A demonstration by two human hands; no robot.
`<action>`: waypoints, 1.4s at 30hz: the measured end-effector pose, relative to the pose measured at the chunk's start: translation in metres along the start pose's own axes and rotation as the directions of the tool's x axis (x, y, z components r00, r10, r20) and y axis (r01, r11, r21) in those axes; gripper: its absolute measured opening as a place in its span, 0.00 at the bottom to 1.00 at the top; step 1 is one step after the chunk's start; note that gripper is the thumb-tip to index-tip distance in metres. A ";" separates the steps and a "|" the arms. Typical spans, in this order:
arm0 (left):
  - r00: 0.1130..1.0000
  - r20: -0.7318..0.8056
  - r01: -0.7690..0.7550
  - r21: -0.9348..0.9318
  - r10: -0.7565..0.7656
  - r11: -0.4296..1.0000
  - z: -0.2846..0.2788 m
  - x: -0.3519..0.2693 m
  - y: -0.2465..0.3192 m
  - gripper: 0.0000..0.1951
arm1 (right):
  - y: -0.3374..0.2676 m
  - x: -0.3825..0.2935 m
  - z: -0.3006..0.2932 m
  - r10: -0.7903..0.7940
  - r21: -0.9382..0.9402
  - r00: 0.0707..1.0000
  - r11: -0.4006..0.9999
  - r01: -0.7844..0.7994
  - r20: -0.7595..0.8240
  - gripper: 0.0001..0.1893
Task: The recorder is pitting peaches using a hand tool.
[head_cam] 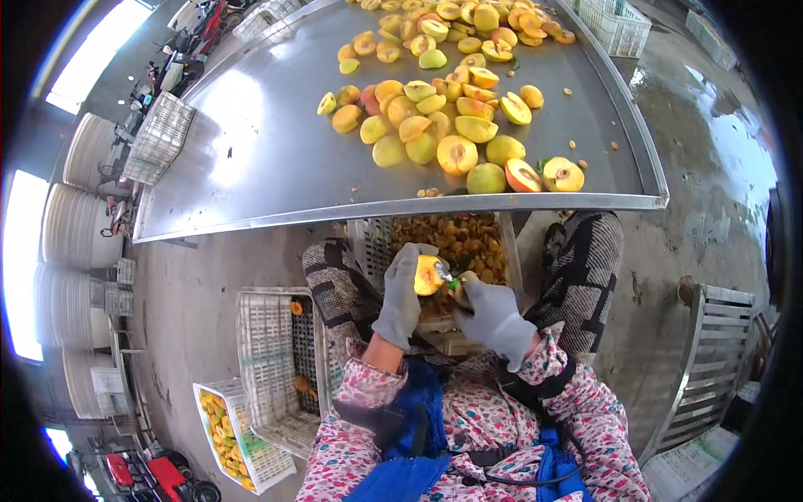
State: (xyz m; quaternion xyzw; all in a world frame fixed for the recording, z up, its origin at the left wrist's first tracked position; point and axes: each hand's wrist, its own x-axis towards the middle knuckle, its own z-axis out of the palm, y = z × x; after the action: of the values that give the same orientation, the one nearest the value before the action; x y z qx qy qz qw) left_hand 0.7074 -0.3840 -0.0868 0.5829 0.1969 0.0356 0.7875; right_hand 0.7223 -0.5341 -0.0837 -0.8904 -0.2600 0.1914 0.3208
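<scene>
Both my hands wear grey gloves and meet above a plastic crate point(507, 251) of orange-brown scraps between my knees. My left hand point(403, 282) holds a halved yellow peach point(428, 275), its cut face showing. In my right hand point(492, 314) is a small tool with a metal end point(443, 271) and a green part near my fingers; the metal touches the right edge of the peach's cut face. Its handle is mostly hidden by the glove. In front of me, halved peaches point(457, 155) lie in heaps on a metal table.
The raised rim of the metal table point(401, 208) runs just beyond my knees. Left of me stand a white crate point(266, 364) with a few peach pieces and a crate of peach halves point(223, 433). A slatted metal rack point(715, 351) is at the right.
</scene>
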 end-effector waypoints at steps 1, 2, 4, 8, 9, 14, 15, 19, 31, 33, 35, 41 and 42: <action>1.000 0.000 0.007 0.001 -0.007 1.000 0.001 -0.001 -0.004 0.18 | -0.001 0.001 0.004 0.005 0.003 1.000 1.000 -0.005 0.004 0.19; 1.000 -0.017 0.006 0.015 -0.006 1.000 0.002 -0.002 -0.008 0.20 | -0.002 0.002 0.008 0.035 -0.094 0.999 0.995 -0.031 0.032 0.17; 0.997 -0.075 -0.001 0.052 0.005 0.999 0.006 -0.002 -0.017 0.23 | -0.001 0.002 0.018 0.074 -0.187 0.995 0.980 -0.062 0.061 0.16; 0.996 -0.093 0.016 0.139 -0.003 0.990 0.005 -0.004 -0.020 0.24 | 0.005 0.000 0.032 0.010 -0.350 1.000 0.937 -0.010 -0.002 0.13; 0.995 -0.094 0.028 0.144 -0.015 0.989 0.005 -0.004 -0.018 0.24 | 0.007 0.000 0.033 -0.036 -0.386 0.999 0.922 0.028 -0.012 0.13; 0.926 -0.048 0.377 0.159 -0.375 0.912 -0.003 0.003 -0.015 0.21 | 0.014 0.001 0.023 -0.044 -0.351 0.973 0.928 0.123 0.225 0.13; 0.892 -0.027 0.445 0.234 -0.452 0.864 -0.004 0.003 -0.014 0.21 | 0.014 0.002 0.019 -0.026 -0.299 0.936 0.944 0.139 0.352 0.14; 0.872 -0.032 0.475 0.305 -0.489 0.826 -0.012 0.006 -0.020 0.20 | 0.017 0.007 0.019 0.025 -0.156 0.891 0.987 0.051 0.454 0.17; 0.994 -0.049 -0.092 0.031 0.093 0.995 -0.001 0.002 -0.042 0.11 | 0.033 0.006 0.022 -0.497 0.608 0.668 -0.306 -0.732 0.554 0.03; 0.957 -0.037 -0.286 0.064 0.289 0.956 0.000 0.005 -0.047 0.09 | 0.032 0.001 0.027 -0.528 0.588 0.687 -0.376 -0.716 0.499 0.03; 0.949 -0.034 -0.309 0.096 0.313 0.946 -0.004 0.006 -0.050 0.09 | 0.026 0.000 0.024 -0.495 0.588 0.726 -0.435 -0.682 0.477 0.03; 0.968 -0.175 -0.170 0.076 0.181 0.982 -0.024 -0.006 -0.026 0.12 | 0.030 0.006 0.020 -0.450 0.775 0.826 -0.364 -0.516 0.339 0.07; 0.951 -0.171 -0.214 0.231 0.256 0.949 -0.026 -0.008 -0.018 0.17 | 0.032 0.014 0.029 -0.183 0.921 0.937 0.311 -0.233 0.299 0.10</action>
State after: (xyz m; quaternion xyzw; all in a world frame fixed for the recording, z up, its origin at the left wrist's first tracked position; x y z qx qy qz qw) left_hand 0.6880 -0.3691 -0.1080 0.6757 0.2062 0.1668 0.6878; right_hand 0.7298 -0.5335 -0.1281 -0.4854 -0.1356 0.4667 0.7268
